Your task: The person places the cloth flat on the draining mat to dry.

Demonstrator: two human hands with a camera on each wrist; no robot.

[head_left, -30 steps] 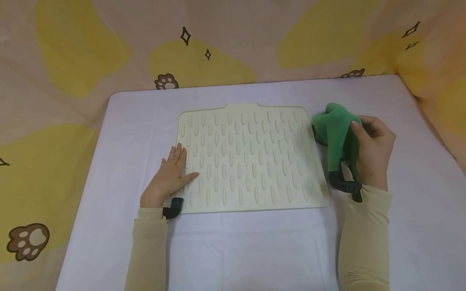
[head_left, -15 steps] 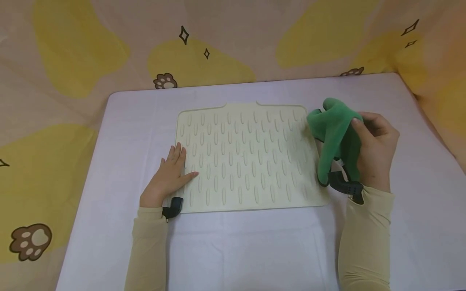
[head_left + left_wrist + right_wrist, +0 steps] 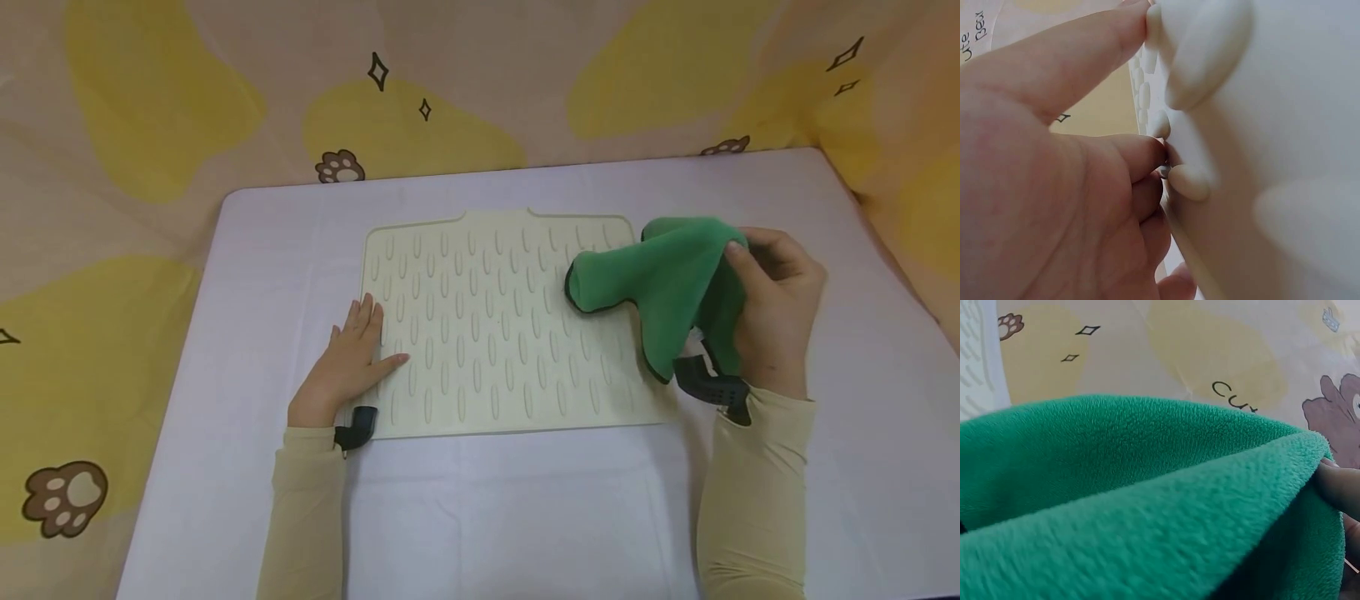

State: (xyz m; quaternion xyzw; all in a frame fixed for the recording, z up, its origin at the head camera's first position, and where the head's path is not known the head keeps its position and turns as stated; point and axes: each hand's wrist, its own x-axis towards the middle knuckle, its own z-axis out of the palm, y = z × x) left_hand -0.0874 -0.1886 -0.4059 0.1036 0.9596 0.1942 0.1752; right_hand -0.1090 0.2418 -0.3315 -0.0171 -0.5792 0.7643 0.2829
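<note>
A green plush cloth with a dark edge hangs in loose folds from my right hand, pinched between thumb and fingers. Its left part spreads over the right side of a cream mat with raised oval ridges. In the right wrist view the folded cloth fills most of the picture, with a fingertip at its right corner. My left hand rests with straight fingers on the mat's left edge. The left wrist view shows that hand close against the ridged surface, fingertips right at the edge.
The mat lies on a table with a white cover. Behind and beside the table hangs a patterned fabric backdrop with yellow patches and paw prints. A black wrist camera sits at the left cuff, another at the right.
The green cloth has swung out leftward from my right hand and opened over the mat's right side. The right hand has shifted slightly right and up; the left hand has stayed in place.
</note>
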